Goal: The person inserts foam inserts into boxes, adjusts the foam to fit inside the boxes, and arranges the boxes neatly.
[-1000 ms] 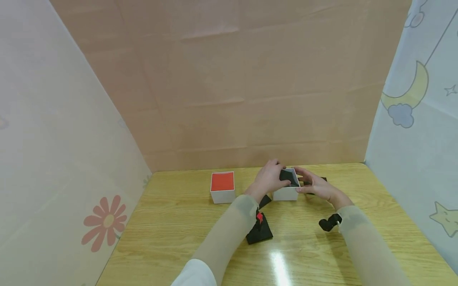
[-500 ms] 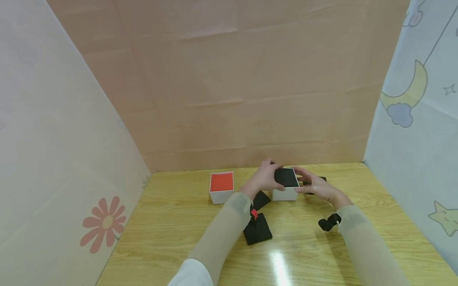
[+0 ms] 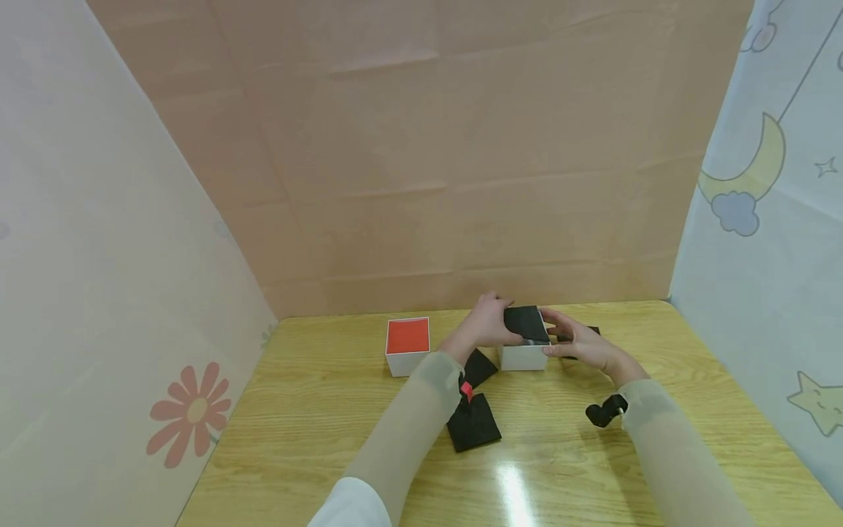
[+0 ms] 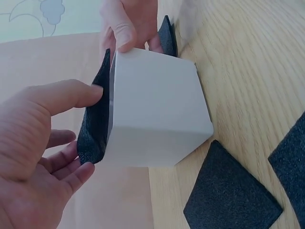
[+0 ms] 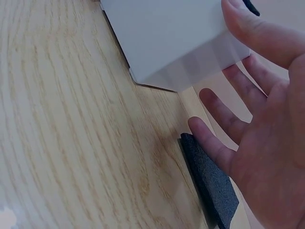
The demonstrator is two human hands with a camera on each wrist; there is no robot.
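A white square box stands on the table towards the back. At its top my left hand holds a black foam square, thumb on one face and fingertips at the other, as the left wrist view shows. The foam tilts slightly, and a narrow gap shows between it and the box rim. My right hand grips the box at its right side, thumb over the front corner and fingers along the side. What lies deeper in the box is hidden.
Left of it stands another white box with a red square at its top. Two black foam pieces lie in front, one nearer and one by the box. Another foam piece lies beneath my right hand. A brown backdrop rises behind.
My left hand has drawn back slightly left, out of the box opening. The foam square lay flat across the top half a second ago and now lifts at its front edge. My right hand stays put.
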